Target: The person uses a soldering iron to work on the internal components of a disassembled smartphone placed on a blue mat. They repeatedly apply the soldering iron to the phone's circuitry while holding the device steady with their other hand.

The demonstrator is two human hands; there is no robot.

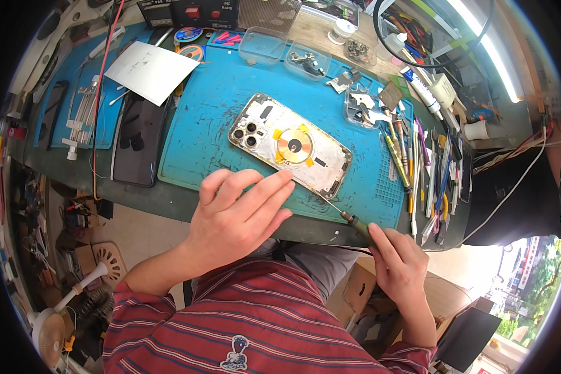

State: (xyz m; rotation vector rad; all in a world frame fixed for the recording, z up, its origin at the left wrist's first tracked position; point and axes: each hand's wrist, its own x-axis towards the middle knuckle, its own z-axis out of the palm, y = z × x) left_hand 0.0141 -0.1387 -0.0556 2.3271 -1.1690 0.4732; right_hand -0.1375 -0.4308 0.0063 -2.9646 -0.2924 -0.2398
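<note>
An opened smartphone point(271, 134) lies slantwise on the blue work mat point(196, 124), its white inner back facing up. Its camera lenses sit at the left end, and a copper charging coil point(294, 146) held by yellow tape is near the middle. My left hand point(240, 209) rests its fingertips on the phone's near edge, fingers stretched out with nothing in them. Gripped in my right hand point(396, 255) is a screwdriver-like tool with a green handle point(358, 225). Its thin shaft points up-left to the phone's near edge by the lower right corner; whether the tip touches is too small to tell.
A dark phone point(137, 137) and a white sheet point(151, 71) lie left of the mat. Clear plastic boxes point(262, 47) with small parts stand along the back. Several tweezers, pens and tools point(427, 174) line the right side. A red wire point(100, 93) hangs at left.
</note>
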